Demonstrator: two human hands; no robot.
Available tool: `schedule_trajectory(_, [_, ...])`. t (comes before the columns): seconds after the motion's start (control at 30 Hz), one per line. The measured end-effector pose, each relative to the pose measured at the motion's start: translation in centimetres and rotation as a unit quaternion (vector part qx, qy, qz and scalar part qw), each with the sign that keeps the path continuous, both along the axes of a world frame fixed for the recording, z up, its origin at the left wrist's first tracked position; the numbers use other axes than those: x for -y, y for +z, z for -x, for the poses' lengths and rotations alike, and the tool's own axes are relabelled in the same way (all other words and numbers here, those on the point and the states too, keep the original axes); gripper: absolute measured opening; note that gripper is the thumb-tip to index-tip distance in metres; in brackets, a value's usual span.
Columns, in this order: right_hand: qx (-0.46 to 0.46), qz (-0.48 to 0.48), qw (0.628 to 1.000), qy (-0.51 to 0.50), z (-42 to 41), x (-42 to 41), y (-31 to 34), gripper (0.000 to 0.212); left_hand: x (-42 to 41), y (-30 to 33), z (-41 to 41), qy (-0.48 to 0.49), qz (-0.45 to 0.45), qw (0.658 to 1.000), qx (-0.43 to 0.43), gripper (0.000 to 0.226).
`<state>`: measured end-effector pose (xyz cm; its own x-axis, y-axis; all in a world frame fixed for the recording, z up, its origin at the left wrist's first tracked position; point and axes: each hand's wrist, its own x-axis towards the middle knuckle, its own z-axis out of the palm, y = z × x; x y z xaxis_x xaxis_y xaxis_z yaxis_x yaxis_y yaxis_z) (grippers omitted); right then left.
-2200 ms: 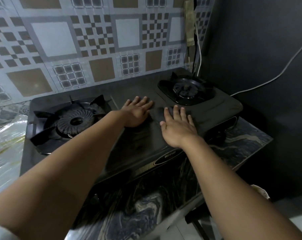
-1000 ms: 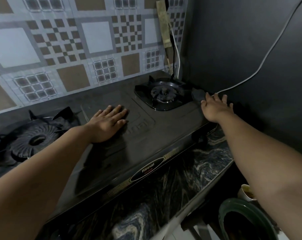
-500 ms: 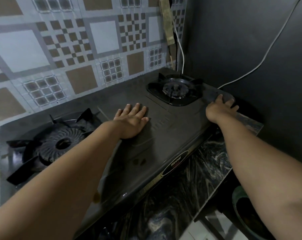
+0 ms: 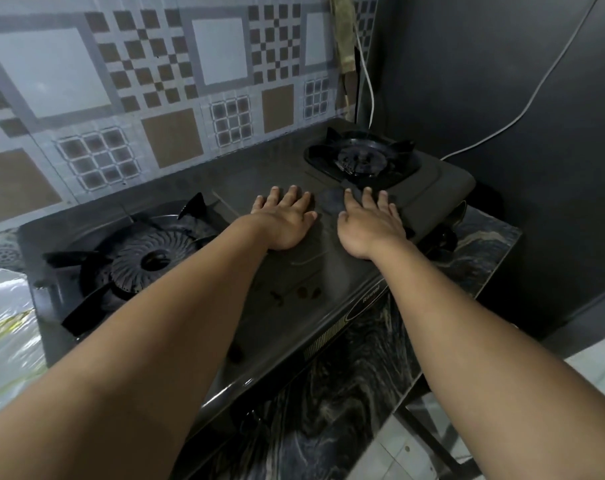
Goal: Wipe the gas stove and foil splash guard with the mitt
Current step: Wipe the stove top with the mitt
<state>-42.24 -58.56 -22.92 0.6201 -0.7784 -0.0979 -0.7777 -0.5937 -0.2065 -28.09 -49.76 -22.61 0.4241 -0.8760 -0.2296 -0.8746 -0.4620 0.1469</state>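
Observation:
A black two-burner gas stove (image 4: pixel 294 323) stands on a dark marbled counter. My left hand (image 4: pixel 283 220) lies flat on the stove's middle, holding nothing. My right hand (image 4: pixel 367 226) presses flat on a dark grey mitt (image 4: pixel 330 202), just in front of the right burner (image 4: pixel 360 157); most of the mitt is hidden under the hand. The left burner (image 4: pixel 152 261) sits to the left of my left arm. A patterned foil splash guard (image 4: pixel 155 98) covers the wall behind the stove. A few brown stains (image 4: pixel 301 291) mark the stove top near its front.
Crinkled foil (image 4: pixel 3 323) covers the surface left of the stove. A dark wall (image 4: pixel 502 64) stands close on the right, with a white cable (image 4: pixel 502 126) across it. The marbled counter (image 4: pixel 346 393) ends just right of the stove, above a tiled floor.
My right hand slid the mitt from the stove's far right edge back to the middle, in front of the right burner. My left hand stayed flat on the stove.

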Motion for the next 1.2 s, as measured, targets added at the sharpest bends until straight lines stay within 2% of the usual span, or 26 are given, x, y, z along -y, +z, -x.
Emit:
schedule_trajectory(0.3, [0.004,0.008,0.999,0.052,0.8,-5.5,-0.2,0.058,-1.2,4.7,0.1,0.004,-0.048,0.998,-0.046,0.058])
schedule_trajectory(0.47, [0.008,0.013,0.998,0.059,1.0,-7.7,-0.4,0.057,-5.7,6.9,0.2,0.01,0.046,0.998,-0.03,0.057])
schedule_trajectory(0.63, [0.007,0.007,0.998,0.061,1.2,-8.6,-0.4,0.057,-14.0,7.8,-0.5,0.048,0.165,0.984,-0.042,0.064])
schedule_trajectory(0.77, [0.002,-0.002,0.998,0.069,1.5,-8.7,-0.2,0.057,-21.3,6.8,-0.2,0.13,0.251,0.958,-0.044,0.051])
schedule_trajectory(0.93, [-0.003,-0.006,0.996,0.092,1.6,-9.1,0.3,0.057,-28.2,3.7,2.1,0.253,0.332,0.908,-0.028,0.048])
schedule_trajectory(1.07, [-0.005,-0.005,0.995,0.102,1.8,-9.1,0.3,0.057,-31.2,-0.8,3.1,0.337,0.351,0.869,-0.09,0.056])
schedule_trajectory(1.2, [-0.004,0.006,0.994,0.111,1.9,-9.3,0.1,0.057,-31.7,-3.2,4.3,0.323,0.392,0.843,-0.179,0.066])
